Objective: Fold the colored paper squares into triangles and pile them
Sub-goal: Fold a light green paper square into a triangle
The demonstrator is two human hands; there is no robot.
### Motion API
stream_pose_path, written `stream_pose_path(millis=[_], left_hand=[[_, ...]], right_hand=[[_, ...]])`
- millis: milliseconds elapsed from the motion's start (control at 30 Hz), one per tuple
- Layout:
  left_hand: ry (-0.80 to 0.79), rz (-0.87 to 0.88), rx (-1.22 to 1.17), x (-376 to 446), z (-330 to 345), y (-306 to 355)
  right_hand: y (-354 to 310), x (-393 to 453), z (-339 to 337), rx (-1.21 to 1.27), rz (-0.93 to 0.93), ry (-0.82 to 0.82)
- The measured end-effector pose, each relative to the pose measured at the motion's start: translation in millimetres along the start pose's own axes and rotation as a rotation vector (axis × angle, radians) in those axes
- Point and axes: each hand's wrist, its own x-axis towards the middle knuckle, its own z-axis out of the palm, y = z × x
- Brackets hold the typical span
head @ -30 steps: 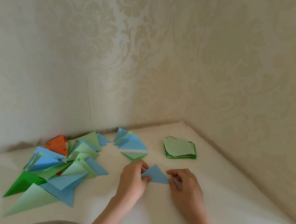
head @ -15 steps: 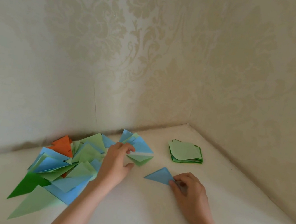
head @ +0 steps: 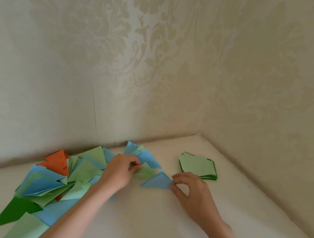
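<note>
Taking the blue triangle (head: 157, 181) on the white table (head: 154, 231) as the landmark: one second ago both hands were pressed on it, one at each side, and now only the right hand (head: 191, 194) is there, its thumb and forefinger pinching the right corner of the triangle while the other fingers are curled loosely above the table. The left hand (head: 121, 169) has gone away to the left of the triangle and now grips a light green triangle (head: 146, 171) at the edge of the small pile (head: 142, 155) just behind and left of the landmark; this green piece is blurred by motion, so I cannot say surely if it is lifted or only dragged. Further to the left of the blue triangle lies the big pile (head: 55, 183) of blue, green and orange triangles, and behind and to the right of it, near the corner of the walls, stays the stack of unfolded green squares (head: 198, 166). In my judgement the fold of the blue sheet is finished, and the left hand is tidying the piles or making a place, so the blue triangle can be laid there next before a new square is taken.
</note>
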Motion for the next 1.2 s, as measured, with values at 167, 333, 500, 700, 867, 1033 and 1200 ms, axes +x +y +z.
stream_pose_path(millis=[167,333,500,700,867,1033,1200], left_hand=[[-0.083,-0.066,0.054,10,-11,-8],[-0.039,-0.117,0.017,10,-5,-14],[0.097,-0.133,-0.03,7,-12,-13],[0.144,-0.13,-0.084,-1,-11,-8],[0.162,-0.13,-0.017,-1,2,-9],[0.152,-0.111,-0.01,-2,3,-8],[0.151,-0.109,-0.014,-5,5,-12]], right_hand=[[-15,33,30,0.006,-0.039,-0.08],[-23,43,51,0.088,0.073,-0.011],[-19,47,56,0.064,0.109,0.045],[-22,52,63,0.049,0.173,0.096],[-19,51,71,0.027,0.198,0.189],[-22,54,73,-0.121,0.144,0.091],[-26,47,73,-0.151,0.156,0.073]])
